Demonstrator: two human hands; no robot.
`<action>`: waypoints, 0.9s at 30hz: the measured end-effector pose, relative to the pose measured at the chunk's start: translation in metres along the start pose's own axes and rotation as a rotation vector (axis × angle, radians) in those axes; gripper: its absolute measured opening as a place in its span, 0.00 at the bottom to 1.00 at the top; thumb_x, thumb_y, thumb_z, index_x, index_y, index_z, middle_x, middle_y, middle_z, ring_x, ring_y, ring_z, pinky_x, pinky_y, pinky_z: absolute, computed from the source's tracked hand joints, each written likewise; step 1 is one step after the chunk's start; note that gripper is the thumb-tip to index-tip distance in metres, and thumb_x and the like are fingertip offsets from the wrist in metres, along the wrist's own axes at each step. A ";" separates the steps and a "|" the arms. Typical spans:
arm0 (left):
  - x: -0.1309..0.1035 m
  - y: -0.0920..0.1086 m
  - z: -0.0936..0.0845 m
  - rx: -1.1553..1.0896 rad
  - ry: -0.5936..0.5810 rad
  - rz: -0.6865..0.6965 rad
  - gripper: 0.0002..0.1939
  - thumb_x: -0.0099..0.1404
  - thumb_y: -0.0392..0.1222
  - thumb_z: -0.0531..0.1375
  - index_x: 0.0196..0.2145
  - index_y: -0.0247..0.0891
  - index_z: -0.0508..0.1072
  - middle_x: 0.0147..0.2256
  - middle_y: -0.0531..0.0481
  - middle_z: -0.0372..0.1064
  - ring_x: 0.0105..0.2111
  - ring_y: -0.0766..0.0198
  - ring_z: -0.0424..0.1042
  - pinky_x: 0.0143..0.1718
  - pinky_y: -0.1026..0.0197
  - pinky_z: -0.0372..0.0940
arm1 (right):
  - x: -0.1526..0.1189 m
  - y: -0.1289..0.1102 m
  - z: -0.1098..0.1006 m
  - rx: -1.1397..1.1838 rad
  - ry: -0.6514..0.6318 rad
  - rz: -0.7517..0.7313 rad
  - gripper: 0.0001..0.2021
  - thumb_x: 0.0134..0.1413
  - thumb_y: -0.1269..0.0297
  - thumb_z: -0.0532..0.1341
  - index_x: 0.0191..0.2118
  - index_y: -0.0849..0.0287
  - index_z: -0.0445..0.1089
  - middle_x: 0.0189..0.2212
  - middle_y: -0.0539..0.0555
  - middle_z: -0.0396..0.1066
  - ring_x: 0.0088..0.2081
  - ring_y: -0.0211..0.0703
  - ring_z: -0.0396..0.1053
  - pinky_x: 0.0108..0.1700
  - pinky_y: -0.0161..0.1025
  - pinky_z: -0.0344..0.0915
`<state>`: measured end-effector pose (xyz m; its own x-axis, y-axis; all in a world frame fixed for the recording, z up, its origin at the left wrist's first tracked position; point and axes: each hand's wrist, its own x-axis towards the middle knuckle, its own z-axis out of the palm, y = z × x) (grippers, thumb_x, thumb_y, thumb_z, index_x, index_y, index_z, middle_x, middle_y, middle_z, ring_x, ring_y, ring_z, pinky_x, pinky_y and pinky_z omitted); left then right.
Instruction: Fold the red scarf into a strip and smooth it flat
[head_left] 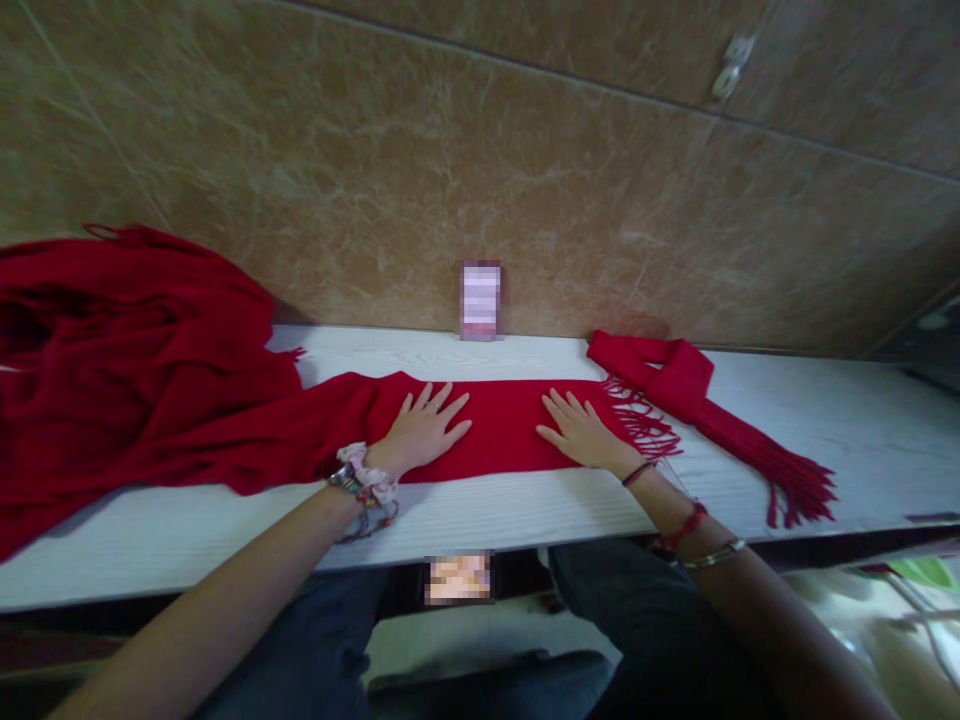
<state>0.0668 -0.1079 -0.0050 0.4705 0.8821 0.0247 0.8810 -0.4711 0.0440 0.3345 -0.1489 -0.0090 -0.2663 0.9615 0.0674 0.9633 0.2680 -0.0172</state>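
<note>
A long red scarf (502, 430) lies flat across the white tabletop, its fringe spread at the right end. My left hand (421, 432) rests palm down on the scarf, fingers spread. Farther right, my right hand (581, 428) also presses flat on it, close to the fringed end, with its fingers out. Toward the left the cloth turns wrinkled and runs into a big heap of red fabric (150, 370). Just beyond the fringe lies a second red scarf (697, 400), narrow and folded over on itself, with its tassels toward the lower right.
A phone with a blurred screen (481, 298) leans against the brown tiled wall (375, 180) behind the white table (480, 510). A dark object (930, 335) stands at the far right. Below the table edge are my legs (300, 640) and a blurred picture (459, 578).
</note>
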 end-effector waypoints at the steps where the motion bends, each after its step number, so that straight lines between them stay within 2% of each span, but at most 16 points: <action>1: -0.004 -0.004 -0.001 0.010 -0.002 0.009 0.28 0.67 0.54 0.41 0.62 0.45 0.49 0.63 0.44 0.41 0.61 0.45 0.41 0.57 0.41 0.45 | 0.000 0.010 0.001 -0.021 -0.002 0.047 0.31 0.60 0.48 0.44 0.62 0.64 0.49 0.62 0.64 0.45 0.62 0.61 0.42 0.57 0.61 0.47; 5: -0.018 -0.020 -0.010 0.102 0.015 0.037 0.26 0.68 0.48 0.43 0.61 0.40 0.52 0.62 0.41 0.45 0.61 0.49 0.44 0.58 0.45 0.43 | 0.003 0.041 0.003 -0.074 0.004 0.180 0.31 0.61 0.51 0.44 0.60 0.72 0.51 0.60 0.70 0.49 0.62 0.58 0.44 0.58 0.55 0.48; 8: -0.017 -0.022 -0.023 0.204 -0.014 0.031 0.25 0.66 0.44 0.46 0.59 0.34 0.57 0.60 0.37 0.48 0.60 0.47 0.47 0.58 0.46 0.43 | 0.009 0.043 -0.001 -0.082 0.037 0.183 0.30 0.61 0.53 0.45 0.59 0.76 0.53 0.59 0.73 0.50 0.61 0.59 0.46 0.58 0.55 0.48; 11: -0.001 -0.006 -0.036 0.263 -0.032 0.108 0.24 0.64 0.41 0.49 0.55 0.29 0.62 0.60 0.34 0.48 0.60 0.45 0.47 0.58 0.45 0.44 | 0.019 0.027 -0.007 -0.060 0.091 0.120 0.30 0.61 0.53 0.45 0.60 0.72 0.52 0.60 0.71 0.48 0.62 0.59 0.44 0.58 0.57 0.47; 13: 0.015 0.012 -0.039 0.227 0.019 0.165 0.24 0.65 0.43 0.48 0.56 0.28 0.60 0.60 0.34 0.47 0.60 0.48 0.46 0.58 0.46 0.45 | 0.026 0.012 -0.007 -0.033 0.096 0.057 0.29 0.61 0.53 0.44 0.61 0.70 0.51 0.61 0.69 0.47 0.62 0.58 0.43 0.58 0.57 0.47; 15: 0.030 0.027 -0.033 0.130 0.068 0.207 0.25 0.67 0.46 0.44 0.59 0.34 0.56 0.62 0.39 0.45 0.61 0.51 0.45 0.58 0.47 0.45 | 0.031 0.002 -0.004 -0.004 0.062 0.009 0.29 0.61 0.53 0.43 0.61 0.69 0.50 0.62 0.67 0.46 0.62 0.57 0.43 0.58 0.57 0.48; 17: 0.041 0.033 -0.021 0.061 0.063 0.189 0.26 0.68 0.49 0.41 0.60 0.36 0.52 0.62 0.41 0.44 0.61 0.53 0.44 0.58 0.49 0.47 | 0.034 0.001 0.001 0.022 0.027 -0.011 0.28 0.61 0.53 0.43 0.61 0.66 0.50 0.62 0.65 0.47 0.62 0.56 0.44 0.57 0.57 0.49; 19: 0.046 0.028 -0.008 0.028 0.035 0.174 0.27 0.68 0.50 0.40 0.60 0.38 0.52 0.62 0.43 0.45 0.61 0.54 0.45 0.58 0.50 0.46 | 0.034 0.009 0.005 0.026 0.016 -0.008 0.28 0.61 0.54 0.42 0.61 0.66 0.51 0.62 0.65 0.47 0.62 0.54 0.45 0.57 0.56 0.49; 22: 0.044 0.009 0.002 0.023 0.034 0.197 0.26 0.68 0.50 0.40 0.60 0.40 0.53 0.62 0.45 0.44 0.62 0.55 0.44 0.59 0.51 0.44 | 0.031 0.031 0.008 -0.016 0.007 0.033 0.27 0.62 0.56 0.43 0.61 0.70 0.51 0.61 0.68 0.48 0.62 0.53 0.43 0.58 0.54 0.49; 27: 0.031 -0.020 -0.006 0.054 -0.001 0.195 0.26 0.68 0.48 0.40 0.61 0.36 0.52 0.63 0.42 0.43 0.62 0.54 0.43 0.59 0.51 0.45 | 0.025 0.060 0.001 -0.088 -0.008 0.166 0.24 0.62 0.58 0.44 0.58 0.69 0.54 0.60 0.69 0.51 0.61 0.56 0.47 0.56 0.57 0.51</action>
<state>0.0633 -0.0714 0.0008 0.6325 0.7741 0.0263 0.7745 -0.6324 -0.0146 0.3859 -0.1085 -0.0092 -0.1037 0.9926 0.0626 0.9932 0.0999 0.0602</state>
